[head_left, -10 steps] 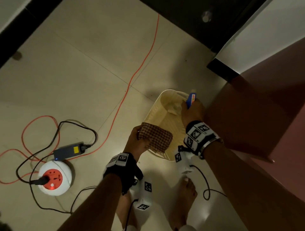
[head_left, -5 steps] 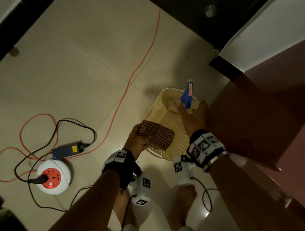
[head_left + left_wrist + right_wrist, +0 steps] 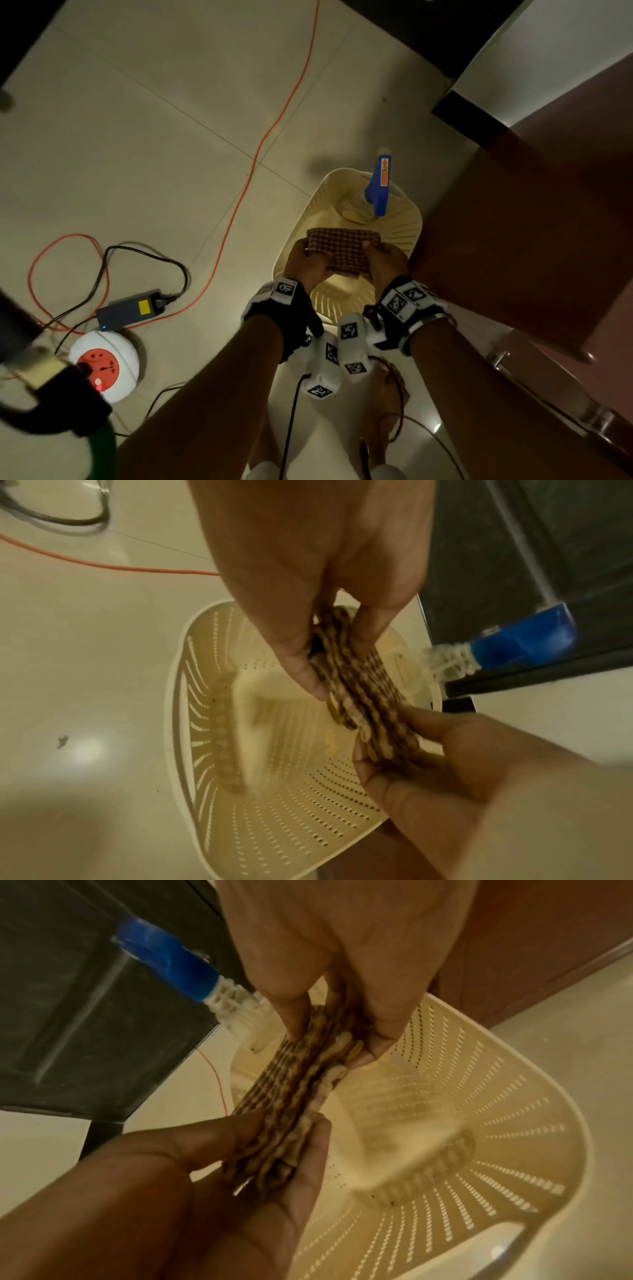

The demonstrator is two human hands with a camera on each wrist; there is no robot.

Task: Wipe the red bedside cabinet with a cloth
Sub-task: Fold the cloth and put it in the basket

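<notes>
Both forearms reach forward and down, wrists close together, each wearing a band with black-and-white markers. Left hand (image 3: 305, 263) pinches one end of the folded checked cloth (image 3: 342, 251), thumb on one face, fingers (image 3: 301, 669) curled on the other. Right hand (image 3: 385, 265) grips the opposite end the same way, thumb and fingers (image 3: 387, 1026) clamped on the folded layers. Hands are level, knuckles up, cloth between them. Bare feet are visible below the wrists.
</notes>
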